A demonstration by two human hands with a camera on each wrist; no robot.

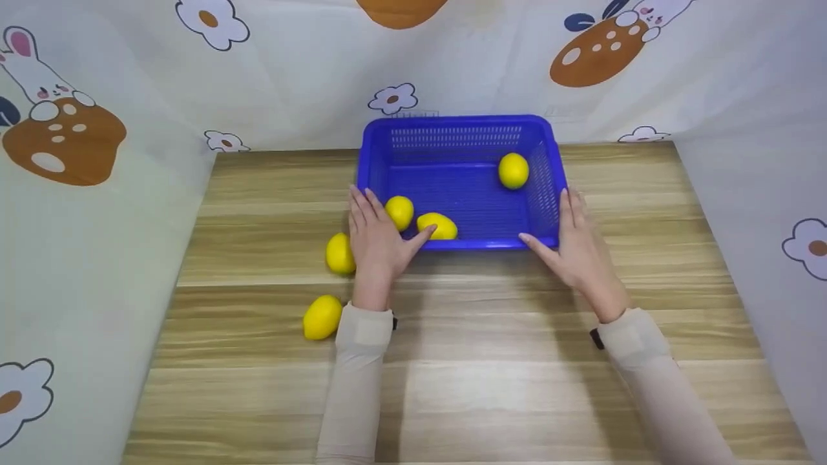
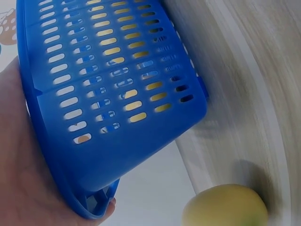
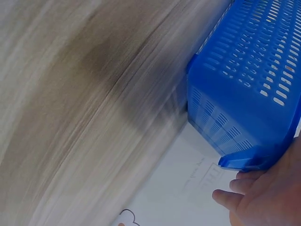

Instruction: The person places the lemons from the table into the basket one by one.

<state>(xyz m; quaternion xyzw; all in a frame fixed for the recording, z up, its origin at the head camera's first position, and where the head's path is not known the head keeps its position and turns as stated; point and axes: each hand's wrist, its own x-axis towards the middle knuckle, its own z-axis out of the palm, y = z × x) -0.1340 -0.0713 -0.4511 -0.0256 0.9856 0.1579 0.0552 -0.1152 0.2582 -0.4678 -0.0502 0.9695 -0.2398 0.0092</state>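
Note:
My left hand (image 1: 379,248) grips the front left corner of a blue plastic basket (image 1: 465,244), fingers along its left rim and thumb over the front rim. The right hand (image 1: 581,253) holds the opposite front corner, its fingers along the outer right side and its thumb across the front rim. Three yellow lemons lie inside: one at the back right (image 1: 513,171), and two near the left hand, a round-looking lemon (image 1: 400,212) and a lemon partly behind the thumb (image 1: 439,224). Beside the left hand, a lemon (image 1: 338,254) rests on the table.
Another lemon (image 1: 322,318) sits by the left sleeve on the wood-grain table (image 1: 491,387). Behind the basket and at both sides rises a pale patterned cloth (image 1: 291,90). In the left wrist view, slots pierce the basket's side wall (image 2: 108,155).

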